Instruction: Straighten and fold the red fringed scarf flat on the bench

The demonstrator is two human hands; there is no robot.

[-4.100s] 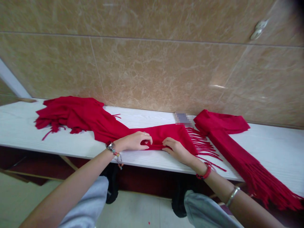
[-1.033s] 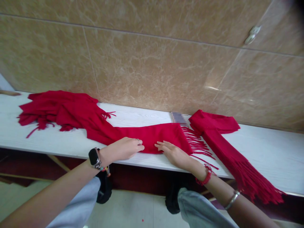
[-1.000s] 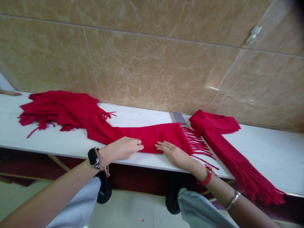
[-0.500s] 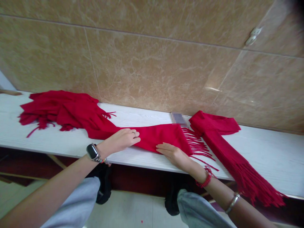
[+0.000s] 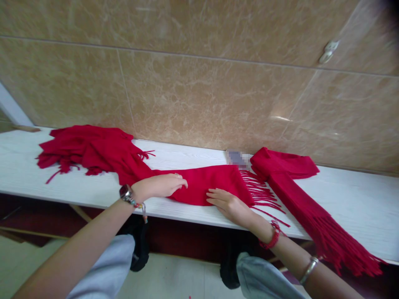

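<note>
A red fringed scarf lies stretched along a white shelf, its left part bunched in a heap. My left hand rests flat on the scarf's middle, fingers stretched out toward the right. My right hand lies flat on the scarf's near edge, fingers spread and pointing left, close to the fringe. Neither hand grips the cloth.
A second red scarf lies folded at the right, its fringe hanging over the shelf's front edge. A small blurred item sits against the tiled wall. My knees in grey trousers show below the shelf.
My left hand has slid a little to the right over the scarf and flattened. My right hand has stayed on the near edge. The view has shifted slightly.
</note>
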